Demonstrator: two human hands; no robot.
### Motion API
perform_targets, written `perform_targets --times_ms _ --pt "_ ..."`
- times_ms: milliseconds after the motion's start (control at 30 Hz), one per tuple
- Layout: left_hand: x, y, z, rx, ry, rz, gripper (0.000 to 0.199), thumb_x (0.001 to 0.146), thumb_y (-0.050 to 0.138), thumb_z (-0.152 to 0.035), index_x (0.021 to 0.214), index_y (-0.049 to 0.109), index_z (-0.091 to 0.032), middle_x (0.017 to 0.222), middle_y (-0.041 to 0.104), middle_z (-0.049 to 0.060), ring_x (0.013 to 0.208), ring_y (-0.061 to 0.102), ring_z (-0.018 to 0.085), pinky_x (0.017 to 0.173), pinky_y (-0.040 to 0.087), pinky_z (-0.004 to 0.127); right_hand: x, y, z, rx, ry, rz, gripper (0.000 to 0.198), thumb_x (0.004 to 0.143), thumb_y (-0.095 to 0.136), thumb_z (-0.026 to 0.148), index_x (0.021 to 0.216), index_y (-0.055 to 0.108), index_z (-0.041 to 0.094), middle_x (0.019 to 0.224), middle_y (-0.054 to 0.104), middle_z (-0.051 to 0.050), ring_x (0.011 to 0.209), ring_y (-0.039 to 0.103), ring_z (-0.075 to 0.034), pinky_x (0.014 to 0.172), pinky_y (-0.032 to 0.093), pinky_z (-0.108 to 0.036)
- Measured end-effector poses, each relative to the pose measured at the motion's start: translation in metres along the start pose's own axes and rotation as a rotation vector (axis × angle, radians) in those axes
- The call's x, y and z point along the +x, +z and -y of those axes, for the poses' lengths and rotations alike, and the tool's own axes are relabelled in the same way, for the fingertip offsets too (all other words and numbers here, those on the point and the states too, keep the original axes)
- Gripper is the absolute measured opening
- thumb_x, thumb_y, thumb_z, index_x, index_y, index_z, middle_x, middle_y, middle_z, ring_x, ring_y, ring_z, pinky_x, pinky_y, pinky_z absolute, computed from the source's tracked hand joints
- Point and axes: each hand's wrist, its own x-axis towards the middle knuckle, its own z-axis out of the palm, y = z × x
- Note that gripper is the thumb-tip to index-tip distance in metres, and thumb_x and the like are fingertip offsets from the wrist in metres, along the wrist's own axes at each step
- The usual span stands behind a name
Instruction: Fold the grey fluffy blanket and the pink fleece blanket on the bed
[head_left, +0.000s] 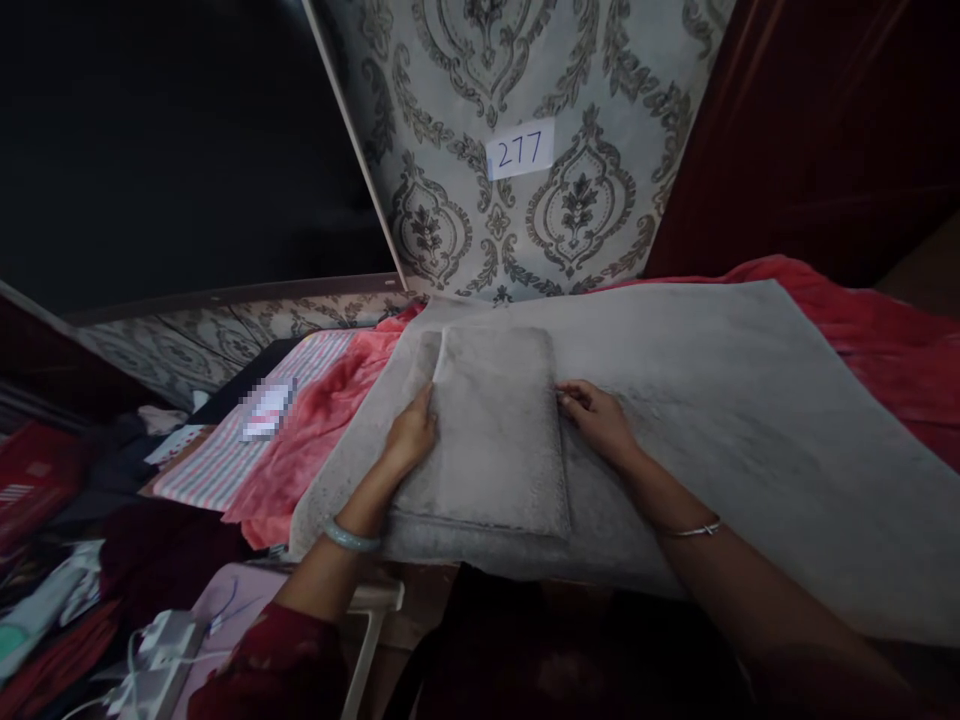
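Note:
A folded grey plush cloth (495, 430) lies flat on a larger grey sheet (735, 400). Its top layer is turned over, leaving a narrow strip of the lower layer showing along the left. My left hand (411, 432), with a pale bangle on the wrist, grips the fold at that left side, some of its fingers hidden. At the opposite edge, the curled fingers of my right hand (598, 415) pinch the cloth's upper right side. A thin silver bracelet circles the right wrist.
Red fabric (862, 340) shows beneath the sheet. A striped cloth (247, 440) lies to the left, near a white power strip (161, 655). A large dark screen (187, 150) stands behind, and a paper marked 277 (520, 149) is on the patterned wall.

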Motion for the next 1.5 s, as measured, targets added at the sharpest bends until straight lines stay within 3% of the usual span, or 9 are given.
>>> perform_targets --times_ms 167,300,400,467,600,833,1000,1167,1500 --pt "0.001 0.000 0.003 -0.029 0.009 -0.036 0.064 0.090 0.043 -0.010 0.154 0.040 -0.010 0.152 0.054 0.013 0.137 0.054 0.024 0.119 0.039 0.039 -0.005 0.002 0.029 -0.266 -0.271 -0.045 0.057 0.091 0.044 0.045 0.134 0.061 0.011 0.140 0.059 -0.020 0.130 0.054 -0.030 0.110 0.042 -0.048" --pt "-0.004 0.004 0.003 0.007 -0.007 -0.072 0.062 0.092 0.039 -0.010 0.154 0.038 -0.010 0.147 0.058 0.015 0.133 0.058 0.025 0.115 0.043 0.040 -0.022 0.013 0.062 -0.550 -0.378 0.295 0.076 0.094 0.047 0.055 0.155 0.041 0.010 0.166 0.024 -0.016 0.154 0.018 -0.032 0.124 0.017 -0.054" --pt "-0.005 0.005 0.006 0.023 -0.004 -0.043 0.063 0.091 0.039 -0.009 0.154 0.039 -0.013 0.144 0.061 0.014 0.130 0.060 0.025 0.112 0.045 0.040 -0.032 0.019 0.079 -0.662 -0.305 0.566 0.080 0.096 0.048 0.057 0.160 0.034 0.010 0.168 0.019 -0.015 0.156 0.012 -0.033 0.125 0.010 -0.055" --pt "-0.001 0.002 0.009 0.007 0.012 -0.023 0.064 0.090 0.041 -0.010 0.154 0.039 -0.013 0.146 0.059 0.014 0.131 0.060 0.024 0.113 0.045 0.038 -0.033 0.020 0.088 -0.675 -0.264 0.620 0.081 0.097 0.048 0.057 0.161 0.031 0.011 0.168 0.018 -0.015 0.156 0.010 -0.033 0.125 0.007 -0.055" --pt "0.018 -0.010 0.002 -0.013 0.004 -0.002 0.063 0.093 0.047 -0.020 0.155 0.038 -0.014 0.150 0.055 0.013 0.133 0.058 0.026 0.113 0.044 0.039 -0.019 0.026 0.101 -0.665 -0.281 0.589 0.071 0.099 0.047 0.053 0.159 0.037 0.017 0.167 0.025 -0.013 0.155 0.015 -0.032 0.125 0.009 -0.054" --pt "0.086 -0.021 -0.050 0.101 -0.166 0.050 0.058 0.097 0.048 -0.026 0.153 0.038 -0.015 0.139 0.064 0.017 0.128 0.062 0.027 0.105 0.047 0.035 -0.009 0.055 0.094 -0.689 -0.309 0.552 0.072 0.098 0.049 0.056 0.161 0.032 0.026 0.169 0.017 -0.009 0.156 0.004 -0.038 0.122 0.005 -0.061" --pt "0.127 -0.010 -0.070 0.107 -0.275 -0.021 0.048 0.099 0.046 -0.027 0.142 0.048 -0.006 0.132 0.066 0.025 0.123 0.065 0.030 0.099 0.050 0.035 0.024 0.050 0.096 -0.690 -0.336 0.432 0.055 0.103 0.042 0.043 0.154 0.047 0.022 0.159 0.041 -0.013 0.148 0.034 -0.030 0.121 0.025 -0.049" --pt "0.130 0.007 -0.064 0.124 -0.310 -0.122 0.043 0.102 0.037 -0.029 0.137 0.051 -0.008 0.125 0.067 0.027 0.119 0.066 0.032 0.095 0.051 0.041 0.076 0.053 0.085 -0.822 -0.226 0.230 0.060 0.102 0.043 0.046 0.157 0.041 0.022 0.166 0.027 -0.012 0.154 0.019 -0.034 0.121 0.019 -0.057" --pt "0.142 0.023 -0.038 0.093 -0.309 -0.141 0.054 0.101 0.033 -0.023 0.154 0.037 -0.020 0.116 0.073 0.018 0.110 0.070 0.031 0.093 0.052 0.043 0.086 0.063 0.052 -0.791 -0.124 0.340 0.065 0.102 0.036 0.058 0.160 0.034 0.028 0.169 0.021 -0.008 0.155 0.015 -0.034 0.118 0.025 -0.060"
